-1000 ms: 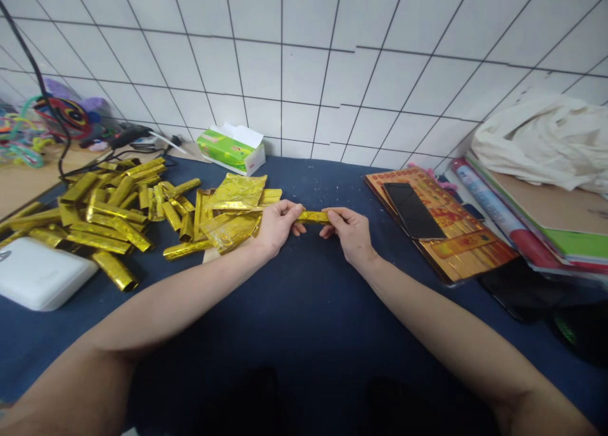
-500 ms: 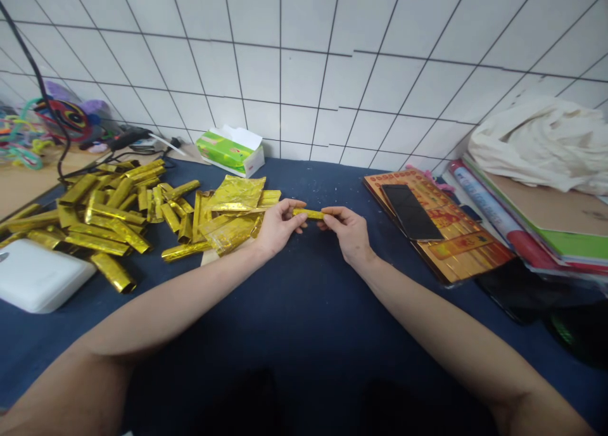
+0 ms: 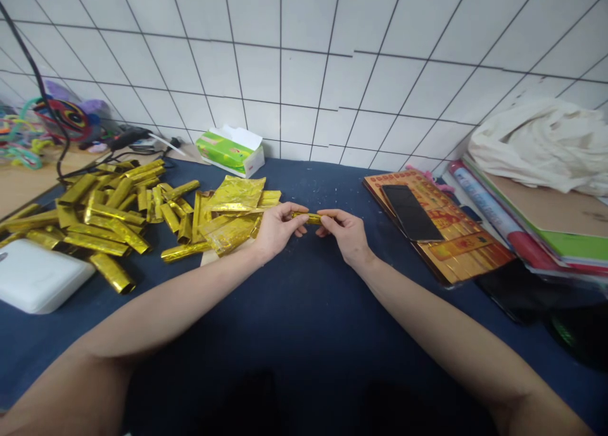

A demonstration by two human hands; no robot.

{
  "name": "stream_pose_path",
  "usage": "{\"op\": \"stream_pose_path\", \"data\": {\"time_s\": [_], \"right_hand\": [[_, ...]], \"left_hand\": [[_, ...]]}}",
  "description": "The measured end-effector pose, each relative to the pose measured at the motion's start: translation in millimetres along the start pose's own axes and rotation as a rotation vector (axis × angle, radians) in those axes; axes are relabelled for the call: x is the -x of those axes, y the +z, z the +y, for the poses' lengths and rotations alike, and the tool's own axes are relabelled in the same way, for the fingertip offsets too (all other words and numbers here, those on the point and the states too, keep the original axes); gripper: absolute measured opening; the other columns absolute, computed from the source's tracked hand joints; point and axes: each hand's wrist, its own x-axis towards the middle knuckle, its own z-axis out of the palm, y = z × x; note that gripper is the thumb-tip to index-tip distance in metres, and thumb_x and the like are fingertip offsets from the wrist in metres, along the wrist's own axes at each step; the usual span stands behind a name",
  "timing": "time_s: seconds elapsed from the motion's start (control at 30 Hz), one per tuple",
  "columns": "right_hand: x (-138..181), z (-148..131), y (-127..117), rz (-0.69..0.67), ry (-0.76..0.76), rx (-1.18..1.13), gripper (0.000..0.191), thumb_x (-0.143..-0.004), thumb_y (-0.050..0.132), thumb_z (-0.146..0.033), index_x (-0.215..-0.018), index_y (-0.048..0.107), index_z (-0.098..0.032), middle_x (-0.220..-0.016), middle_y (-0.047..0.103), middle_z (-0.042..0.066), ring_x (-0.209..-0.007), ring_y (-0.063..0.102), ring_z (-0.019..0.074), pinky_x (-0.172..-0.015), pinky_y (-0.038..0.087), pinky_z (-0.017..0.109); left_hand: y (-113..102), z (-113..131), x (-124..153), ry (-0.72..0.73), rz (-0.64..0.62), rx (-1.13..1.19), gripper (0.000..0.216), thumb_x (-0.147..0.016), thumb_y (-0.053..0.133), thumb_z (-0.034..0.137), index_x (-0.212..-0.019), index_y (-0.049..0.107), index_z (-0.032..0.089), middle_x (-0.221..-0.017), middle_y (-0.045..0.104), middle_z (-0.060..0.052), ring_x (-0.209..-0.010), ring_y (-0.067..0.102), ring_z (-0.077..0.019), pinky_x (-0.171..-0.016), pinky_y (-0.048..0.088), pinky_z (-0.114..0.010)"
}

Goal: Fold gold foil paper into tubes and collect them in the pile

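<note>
My left hand and my right hand meet over the dark blue table, each pinching one end of a small rolled gold foil paper. Only a short stretch of the roll shows between the fingertips. Just left of my left hand lie flat gold foil sheets. Farther left is a heap of several finished gold rolls.
A white box sits at the left edge. A green tissue box stands by the tiled wall. On the right lie a black phone on a red-gold paper stack, books and a white cloth.
My hands have drawn closer together, so less of the gold roll shows between them. The view has shifted very slightly; the rest is as before.
</note>
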Motion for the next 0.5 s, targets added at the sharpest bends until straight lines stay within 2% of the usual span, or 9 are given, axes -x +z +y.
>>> {"op": "stream_pose_path", "data": {"time_s": [0.2,0.4,0.5], "right_hand": [[2.3,-1.4,1.7,0.034,-0.024,0.080,0.019,-0.069,0.064,-0.032,-0.079,0.069,-0.017,-0.048,0.060,-0.003,-0.042,0.054,0.0105,-0.047,0.044,0.025],[2.9,0.7,0.3,0.022,-0.031,0.112,0.020,-0.070,0.063,-0.035,-0.078,0.069,-0.017,-0.051,0.060,-0.002,-0.043,0.054,0.0105,-0.047,0.044,0.025],[2.9,2.3,-0.6,0.005,-0.039,0.126,0.023,-0.071,0.063,-0.035,-0.084,0.069,-0.017,-0.051,0.061,-0.002,-0.044,0.054,0.0108,-0.048,0.044,0.025]], "left_hand": [[-1.0,-4.9,-0.9,-0.018,-0.008,-0.011,0.020,-0.069,0.063,0.030,-0.076,0.058,0.011,-0.044,0.057,0.003,-0.036,0.051,-0.0082,-0.039,0.044,-0.019],[-0.7,-8.3,-2.5,-0.031,-0.014,-0.034,0.019,-0.071,0.062,0.029,-0.074,0.057,0.012,-0.046,0.058,0.002,-0.039,0.052,-0.0073,-0.041,0.043,-0.018],[-0.9,-8.7,-3.0,-0.039,0.004,-0.025,0.018,-0.072,0.061,0.029,-0.068,0.055,0.012,-0.043,0.056,0.003,-0.036,0.050,-0.0063,-0.040,0.042,-0.017]]}}
